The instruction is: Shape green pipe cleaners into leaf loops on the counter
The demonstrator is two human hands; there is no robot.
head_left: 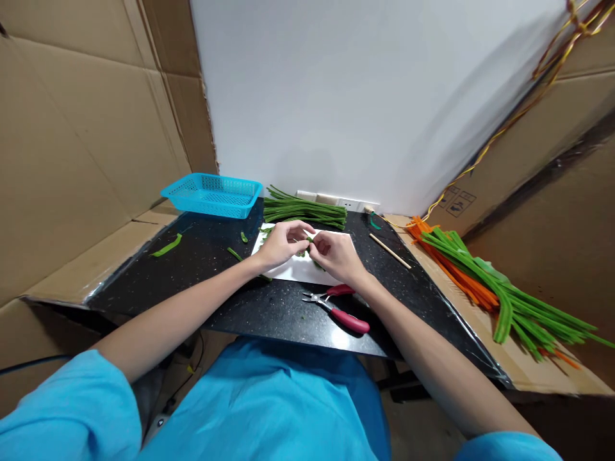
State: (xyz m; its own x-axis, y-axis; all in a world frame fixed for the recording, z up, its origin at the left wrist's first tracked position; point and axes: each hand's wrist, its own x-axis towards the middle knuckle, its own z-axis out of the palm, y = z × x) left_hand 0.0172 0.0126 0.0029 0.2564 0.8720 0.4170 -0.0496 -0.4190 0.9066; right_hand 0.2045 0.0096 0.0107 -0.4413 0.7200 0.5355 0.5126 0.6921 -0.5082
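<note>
Both hands meet over a white sheet [307, 274] on the black tabletop. My left hand [284, 243] is closed in a pinch, thumb and forefinger at a small green chenille stem piece [310, 240]. From the other side my right hand [337, 255] pinches the same piece; its fingers partly hide it. Small green pieces lie on the sheet under and around the hands. Pliers with red handles [350, 320] rest just in front of the sheet, close to my right wrist.
A blue plastic basket [211, 206] stands at the back left. Behind the sheet lies a bundle of dark green chenille stems [305, 210]. To the right are a wooden stick [390, 250], bright green stems [516, 298] and orange stems [454, 272]. A green strip [168, 246] lies left.
</note>
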